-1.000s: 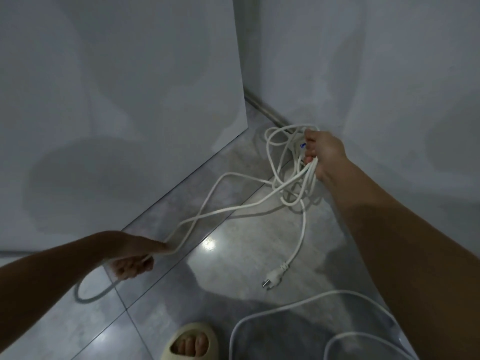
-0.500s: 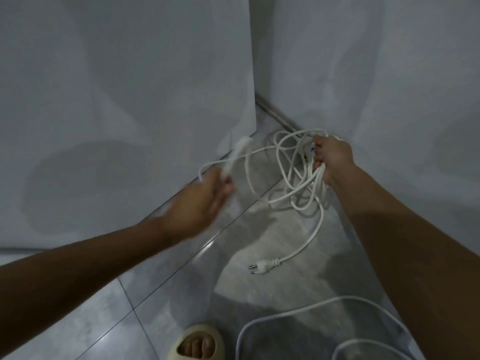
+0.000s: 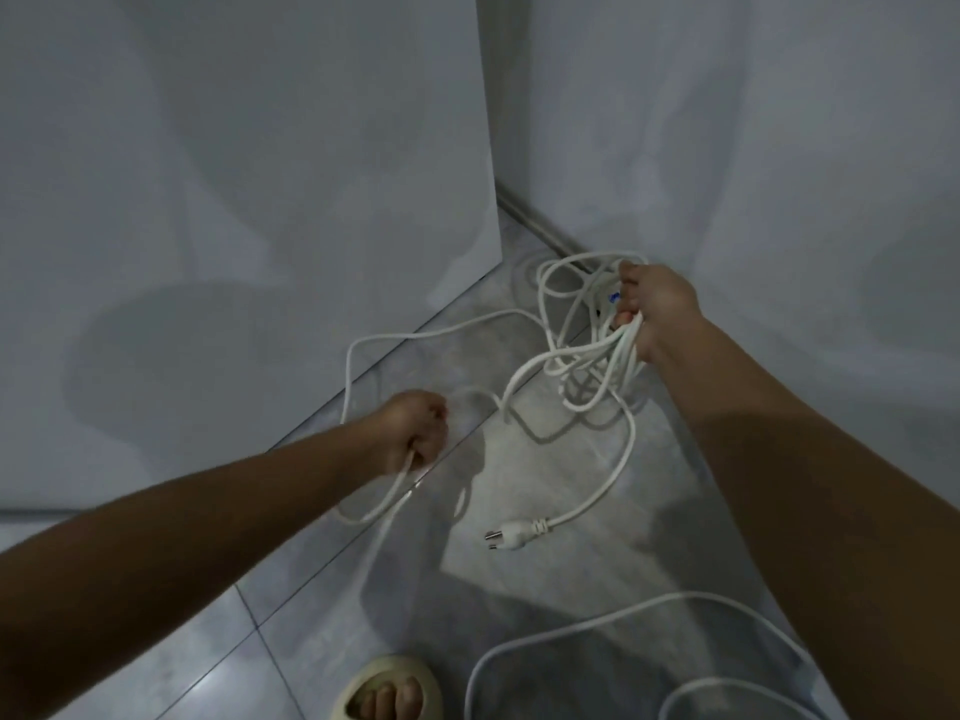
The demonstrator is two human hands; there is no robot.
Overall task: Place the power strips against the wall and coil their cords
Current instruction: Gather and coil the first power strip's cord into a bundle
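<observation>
My right hand (image 3: pixel 655 310) grips a bundle of white cord loops (image 3: pixel 582 350) near the room's corner, a little above the floor. A small blue and white part peeks out behind its fingers; the power strip itself is hidden. My left hand (image 3: pixel 418 431) holds a slack stretch of the same white cord (image 3: pixel 384 501) lower and to the left. The cord's free end trails down to a white plug (image 3: pixel 511 535) lying on the floor between my arms.
White walls meet at a corner (image 3: pixel 491 189) behind the cord, with a grey baseboard (image 3: pixel 535 223) along the right wall. A second white cord (image 3: pixel 597 623) curves over the grey tiled floor at bottom right. My foot in a pale slipper (image 3: pixel 387 685) stands at the bottom edge.
My left hand swung up toward the bundle with a length of cord, then came back down and left, holding a fresh stretch. The plug slid closer to the bundle. My right hand kept its grip.
</observation>
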